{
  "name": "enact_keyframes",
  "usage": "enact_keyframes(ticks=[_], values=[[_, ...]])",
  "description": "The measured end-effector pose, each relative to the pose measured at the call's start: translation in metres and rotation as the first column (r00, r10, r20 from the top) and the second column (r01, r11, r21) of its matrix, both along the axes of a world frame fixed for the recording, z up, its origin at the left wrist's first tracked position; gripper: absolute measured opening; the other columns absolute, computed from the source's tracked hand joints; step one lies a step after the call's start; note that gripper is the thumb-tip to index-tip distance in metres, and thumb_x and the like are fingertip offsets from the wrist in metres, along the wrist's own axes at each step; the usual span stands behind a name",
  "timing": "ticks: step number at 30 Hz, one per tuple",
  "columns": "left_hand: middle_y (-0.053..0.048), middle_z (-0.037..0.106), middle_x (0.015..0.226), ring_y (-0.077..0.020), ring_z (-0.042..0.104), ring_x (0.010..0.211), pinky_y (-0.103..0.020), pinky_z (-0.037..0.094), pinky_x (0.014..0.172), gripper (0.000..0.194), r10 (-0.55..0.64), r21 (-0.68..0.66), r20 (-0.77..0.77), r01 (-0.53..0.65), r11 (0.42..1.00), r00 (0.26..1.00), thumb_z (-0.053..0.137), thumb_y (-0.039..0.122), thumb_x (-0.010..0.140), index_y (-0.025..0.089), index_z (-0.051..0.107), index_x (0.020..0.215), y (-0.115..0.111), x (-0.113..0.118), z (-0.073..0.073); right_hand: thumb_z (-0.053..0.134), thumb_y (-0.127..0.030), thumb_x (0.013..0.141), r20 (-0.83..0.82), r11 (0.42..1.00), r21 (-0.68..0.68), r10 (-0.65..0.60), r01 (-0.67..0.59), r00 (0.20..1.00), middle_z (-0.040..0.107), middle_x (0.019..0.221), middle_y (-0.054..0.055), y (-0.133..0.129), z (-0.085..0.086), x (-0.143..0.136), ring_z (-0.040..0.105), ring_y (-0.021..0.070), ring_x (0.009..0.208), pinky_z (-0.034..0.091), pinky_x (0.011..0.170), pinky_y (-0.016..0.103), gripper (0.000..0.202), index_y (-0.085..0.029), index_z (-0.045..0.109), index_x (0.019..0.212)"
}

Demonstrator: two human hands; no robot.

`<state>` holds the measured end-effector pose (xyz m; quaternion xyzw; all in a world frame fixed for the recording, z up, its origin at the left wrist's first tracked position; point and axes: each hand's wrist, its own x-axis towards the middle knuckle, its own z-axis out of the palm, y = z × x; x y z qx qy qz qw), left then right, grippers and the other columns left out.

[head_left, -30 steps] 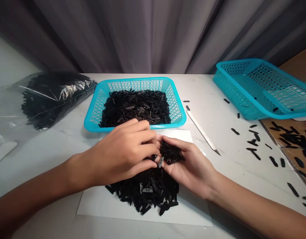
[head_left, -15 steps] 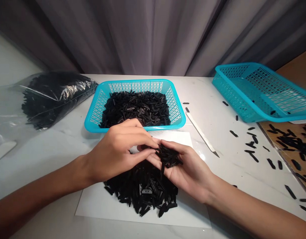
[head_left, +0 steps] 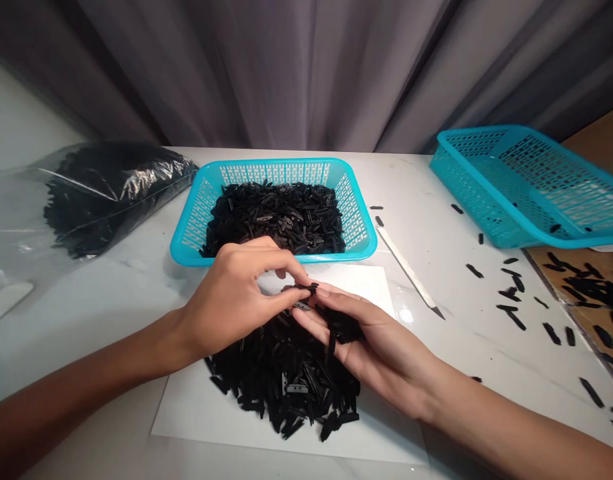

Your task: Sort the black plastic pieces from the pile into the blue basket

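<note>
My left hand [head_left: 241, 293] pinches a small black strip-shaped piece [head_left: 310, 288] between thumb and forefinger. Palm up, my right hand [head_left: 381, 340] cups a clump of similar black pieces [head_left: 342, 325], its thumb bent over them and close to the pinched one. Beneath both hands lies a heap of black pieces [head_left: 286, 373] on a white sheet [head_left: 196, 413]. A few in the heap show a greyish side with small holes. Just behind my hands stands a blue plastic basket [head_left: 362, 230] holding many more of these pieces.
A clear plastic bag [head_left: 136, 180] full of black pieces lies at the left. A white-handled craft knife [head_left: 409, 270] rests right of the basket. Another blue basket [head_left: 491, 200] sits at the back right, with scattered black pieces [head_left: 511, 313] in front, some on a brown board [head_left: 551, 273].
My right thumb has come in over the clump of pieces. The left fingertips have shifted slightly, and a black piece now shows between them. The view has moved a little.
</note>
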<state>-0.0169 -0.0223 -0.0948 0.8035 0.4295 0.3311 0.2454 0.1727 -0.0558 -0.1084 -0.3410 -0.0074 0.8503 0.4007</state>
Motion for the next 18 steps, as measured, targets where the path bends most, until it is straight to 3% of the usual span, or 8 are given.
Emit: enact_keyframes(ticks=[5,12,18], values=[[0.002,0.077,0.082,-0.0120,0.070,0.079,-0.022,0.054,0.072,0.007,-0.012,-0.029,0.031,0.013,0.999,0.999,0.084,0.015,0.081,0.021,0.080,0.083,0.0002,-0.0005,-0.0004,0.066,-0.001,0.092,0.045,1.000,-0.015,0.017,-0.016,0.999,0.082,0.101,0.012,0.0010,0.0009,0.0000,0.079,0.0159,0.092,0.063,0.095,0.025,0.015,-0.003,0.081,0.095],[0.003,0.076,0.079,-0.0119,0.067,0.075,-0.022,0.051,0.068,0.012,0.078,-0.212,0.118,-0.052,0.976,0.990,0.084,0.013,0.079,0.023,0.081,0.085,0.0032,-0.0006,0.0061,0.067,-0.002,0.093,0.071,1.000,0.006,0.027,-0.028,0.997,0.082,0.101,0.011,0.0012,-0.0004,0.0003,0.080,0.0164,0.091,0.064,0.094,0.024,0.016,-0.006,0.082,0.096],[0.002,0.077,0.079,-0.0127,0.066,0.073,-0.024,0.050,0.066,0.013,0.051,-0.197,0.246,-0.002,0.980,0.968,0.085,0.013,0.078,0.022,0.080,0.086,0.0051,0.0005,0.0037,0.067,-0.003,0.093,0.082,0.999,0.012,0.029,-0.030,0.996,0.082,0.100,0.012,0.0010,0.0012,0.0014,0.080,0.0175,0.092,0.063,0.095,0.025,0.015,-0.006,0.082,0.094]])
